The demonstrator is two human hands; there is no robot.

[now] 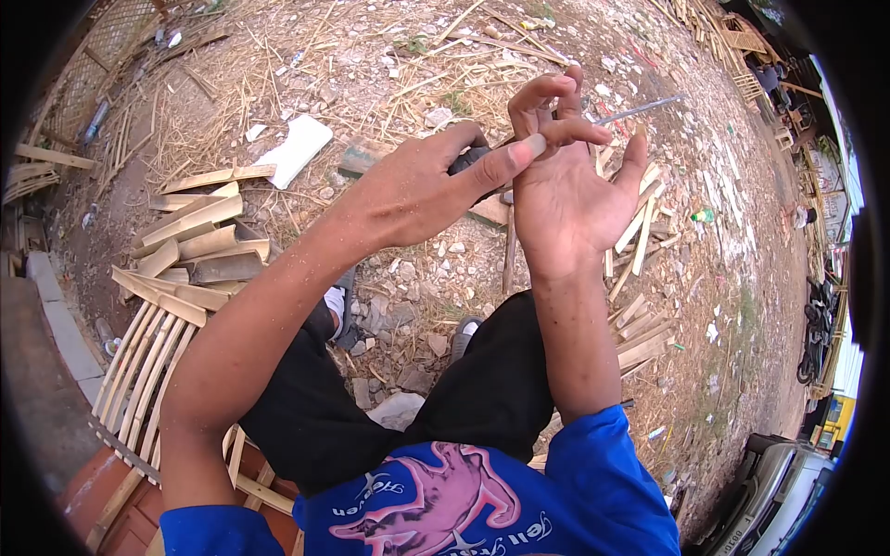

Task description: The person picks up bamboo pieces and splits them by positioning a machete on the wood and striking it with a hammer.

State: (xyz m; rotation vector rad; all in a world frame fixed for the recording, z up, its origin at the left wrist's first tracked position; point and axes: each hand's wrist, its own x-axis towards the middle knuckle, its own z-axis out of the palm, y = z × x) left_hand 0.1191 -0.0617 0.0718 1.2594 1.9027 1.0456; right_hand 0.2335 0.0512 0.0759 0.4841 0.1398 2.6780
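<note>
My left hand is closed round the dark handle of a knife. Its narrow grey blade runs out to the right, partly hidden behind the fingers of my right hand. My right hand is turned palm towards me, with its fingers bent and apart and the thumb sticking out to the right. My left thumb lies close against the right hand's fingers; whether they touch the blade cannot be made out.
Split bamboo pieces are piled at the left beside a slatted bamboo frame. More strips lie to the right. A white slab and a wooden block rest on the stony ground. A car stands at the lower right.
</note>
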